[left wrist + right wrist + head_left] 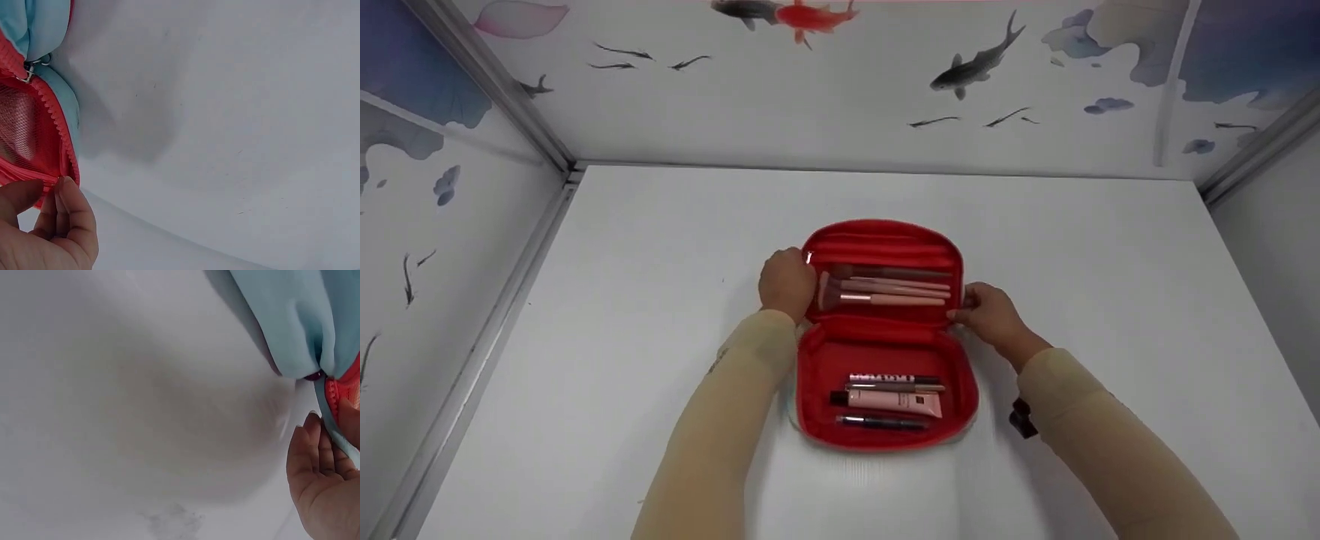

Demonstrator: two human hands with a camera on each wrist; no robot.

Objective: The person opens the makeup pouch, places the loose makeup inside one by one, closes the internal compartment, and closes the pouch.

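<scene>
A makeup bag (885,330), red inside and light blue outside, lies unfolded on the white table. Pink-handled makeup brushes (904,299) lie behind mesh in its far half. In the near half are a pink tube (885,401), a dark pen (881,423) and other slim sticks. At the far half's left edge, my left hand (787,283) pinches the end of the mesh pocket's zipper (28,174); its pull is hidden by the fingertips. My right hand (988,315) holds that half's right rim, thumb inside and fingers outside against the blue edge (331,417).
The table (675,225) is bounded by a back panel (870,112) printed with fish and a left panel (450,247). A black object (1023,418) shows beside the right sleeve.
</scene>
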